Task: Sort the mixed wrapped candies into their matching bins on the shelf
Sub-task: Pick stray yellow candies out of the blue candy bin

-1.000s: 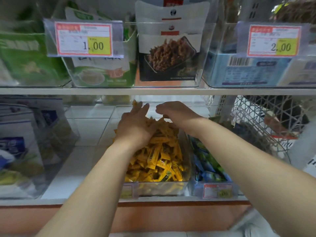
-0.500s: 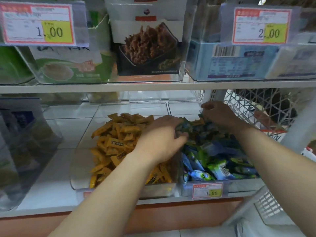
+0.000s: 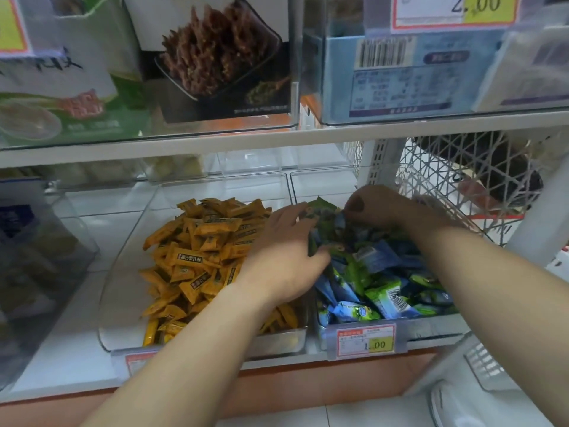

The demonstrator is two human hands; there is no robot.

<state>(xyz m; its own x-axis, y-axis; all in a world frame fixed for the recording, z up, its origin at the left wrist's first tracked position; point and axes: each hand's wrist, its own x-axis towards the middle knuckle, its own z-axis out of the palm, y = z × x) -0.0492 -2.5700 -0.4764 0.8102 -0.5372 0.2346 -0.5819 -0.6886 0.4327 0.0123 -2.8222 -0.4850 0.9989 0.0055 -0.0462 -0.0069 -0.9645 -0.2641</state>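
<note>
Closest to the camera, two bare arms reach in over the front edge of the shelf (image 3: 61,383). On that shelf sits the yellow bin (image 3: 123,303), a clear tub with a low front and curved sides. It is heaped with yellow candies (image 3: 197,251), small wrapped pieces with dark labels. Touching the yellow bin on its right is a second bin (image 3: 431,329), with a red and yellow price tag (image 3: 365,339) stuck on its front. This one is full of blue and green candies (image 3: 385,291) in shiny wrappers. The left hand (image 3: 286,257) crosses over the right part of the yellow bin and goes past its right wall into the blue and green pile. Its grip is closed on a bunch of those candies, with the thumb below and the fingers on top. The right hand (image 3: 378,208) is to the right of the yellow bin, near the back, on top of the same heap. Its fingers are curled down into the wrappers, but I cannot tell if that grip holds any candy. Right of the yellow bin and farther back stands a white wire basket (image 3: 462,180). Above the yellow bin runs an upper shelf (image 3: 215,140) with a dark snack pack (image 3: 215,57) and a blue box (image 3: 400,75) in clear tubs.
</note>
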